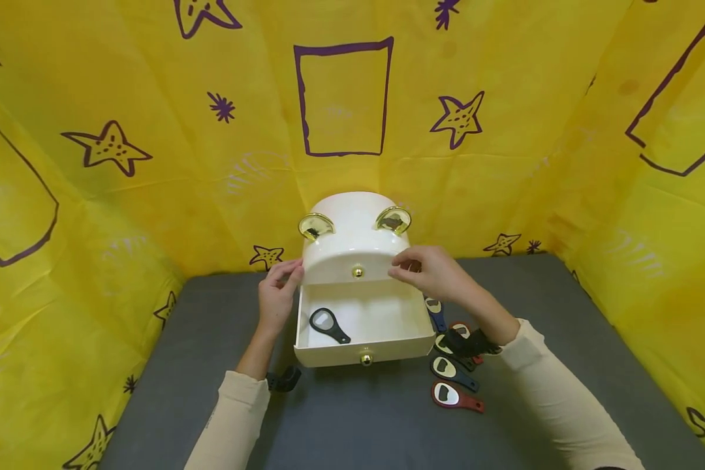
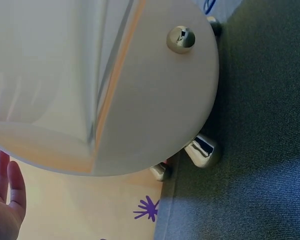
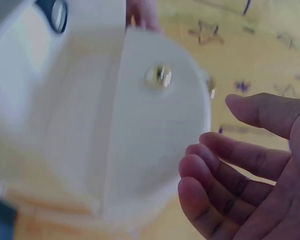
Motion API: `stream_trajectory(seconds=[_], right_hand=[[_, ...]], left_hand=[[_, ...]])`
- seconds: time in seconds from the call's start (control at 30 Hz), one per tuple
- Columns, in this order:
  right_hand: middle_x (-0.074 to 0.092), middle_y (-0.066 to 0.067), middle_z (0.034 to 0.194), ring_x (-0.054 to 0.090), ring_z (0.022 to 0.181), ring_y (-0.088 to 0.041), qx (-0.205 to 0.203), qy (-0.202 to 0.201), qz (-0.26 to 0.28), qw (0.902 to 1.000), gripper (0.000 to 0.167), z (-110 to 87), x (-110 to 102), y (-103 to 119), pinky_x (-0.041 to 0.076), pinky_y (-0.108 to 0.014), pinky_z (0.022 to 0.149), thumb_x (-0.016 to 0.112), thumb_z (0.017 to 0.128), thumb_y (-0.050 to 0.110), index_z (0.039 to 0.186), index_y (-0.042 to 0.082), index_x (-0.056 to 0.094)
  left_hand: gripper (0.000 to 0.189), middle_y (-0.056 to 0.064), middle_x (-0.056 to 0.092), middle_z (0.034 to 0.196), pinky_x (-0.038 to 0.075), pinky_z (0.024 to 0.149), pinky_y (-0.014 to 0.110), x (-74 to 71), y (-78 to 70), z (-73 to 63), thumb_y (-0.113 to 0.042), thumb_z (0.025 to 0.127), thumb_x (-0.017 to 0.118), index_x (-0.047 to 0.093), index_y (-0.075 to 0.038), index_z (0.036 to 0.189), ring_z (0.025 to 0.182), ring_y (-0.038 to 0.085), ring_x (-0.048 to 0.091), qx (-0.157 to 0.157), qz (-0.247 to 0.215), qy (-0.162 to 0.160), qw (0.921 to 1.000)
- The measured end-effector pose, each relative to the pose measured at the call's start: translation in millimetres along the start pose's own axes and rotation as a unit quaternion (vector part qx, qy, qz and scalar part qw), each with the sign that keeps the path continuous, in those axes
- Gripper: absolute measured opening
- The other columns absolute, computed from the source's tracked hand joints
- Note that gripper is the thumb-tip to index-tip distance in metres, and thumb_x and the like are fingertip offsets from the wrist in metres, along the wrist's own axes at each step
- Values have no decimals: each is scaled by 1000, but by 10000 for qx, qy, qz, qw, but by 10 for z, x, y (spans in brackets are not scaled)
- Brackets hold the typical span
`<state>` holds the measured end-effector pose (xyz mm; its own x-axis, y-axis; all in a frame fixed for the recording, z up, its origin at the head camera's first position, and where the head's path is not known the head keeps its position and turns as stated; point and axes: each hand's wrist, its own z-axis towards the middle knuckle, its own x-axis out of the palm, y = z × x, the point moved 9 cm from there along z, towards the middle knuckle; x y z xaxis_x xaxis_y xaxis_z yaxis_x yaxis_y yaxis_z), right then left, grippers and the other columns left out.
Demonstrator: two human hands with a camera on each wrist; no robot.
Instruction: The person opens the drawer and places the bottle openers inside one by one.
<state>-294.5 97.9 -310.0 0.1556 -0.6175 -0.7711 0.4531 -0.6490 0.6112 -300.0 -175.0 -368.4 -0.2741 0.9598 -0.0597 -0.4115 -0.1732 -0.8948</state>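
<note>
A white rounded cabinet (image 1: pixel 352 222) with gold ears and gold knobs stands at the back of the table. Its lower drawer (image 1: pixel 382 316) is pulled out, and a black bottle opener (image 1: pixel 329 325) lies inside at the left. My left hand (image 1: pixel 277 297) rests its fingers against the cabinet's left side. Beside the upper drawer's front (image 1: pixel 335 269), at its right edge, is my right hand (image 1: pixel 435 271). The right wrist view shows that hand (image 3: pixel 250 175) with loosely bent fingers and nothing between them.
To the right of the drawer lie several bottle openers, among them a red one (image 1: pixel 457 397) and a dark blue one (image 1: pixel 454 372). Some are partly hidden by the right wrist. Yellow cloth (image 1: pixel 341 176) hangs close behind the cabinet and along both sides.
</note>
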Motion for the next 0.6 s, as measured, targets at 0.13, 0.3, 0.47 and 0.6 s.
stream_trajectory(seconds=[0.13, 0.3, 0.47, 0.6], right_hand=[[72, -12, 96, 65, 85, -23, 519, -124, 179, 9984, 24, -54, -115, -375, 55, -37, 77, 66, 93, 22, 106, 2, 72], [72, -16, 103, 66, 94, -29, 1063, -190, 185, 9940, 26, -190, -118, -838, 56, -44, 82, 65, 94, 24, 106, 2, 72], [72, -17, 102, 66, 95, -32, 1378, -32, -16, 9904, 29, -384, 16, -1227, 55, -46, 83, 64, 94, 25, 106, 0, 71], [72, -18, 98, 66, 88, -29, 1586, -10, -115, 9873, 27, -543, 136, -1474, 56, -41, 76, 65, 93, 22, 103, -2, 71]], left_hand=[[22, 25, 66, 109, 45, 67, 12, 8, 7, -3, -1, 89, 67, 69, 12, 107, 96, -3, 57, -31, -15, 19, 10000], [23, 31, 63, 112, 44, 67, 11, 12, -2, -13, -1, 89, 67, 68, 13, 108, 95, -4, 56, -66, -3, 42, 10000], [23, 33, 62, 113, 44, 68, 11, 19, -27, -13, -1, 89, 67, 68, 12, 108, 96, -5, 56, -50, 37, 73, 10000], [22, 33, 62, 112, 45, 67, 10, 21, -32, -9, -1, 89, 67, 69, 12, 107, 95, -5, 56, 5, 35, 54, 10000]])
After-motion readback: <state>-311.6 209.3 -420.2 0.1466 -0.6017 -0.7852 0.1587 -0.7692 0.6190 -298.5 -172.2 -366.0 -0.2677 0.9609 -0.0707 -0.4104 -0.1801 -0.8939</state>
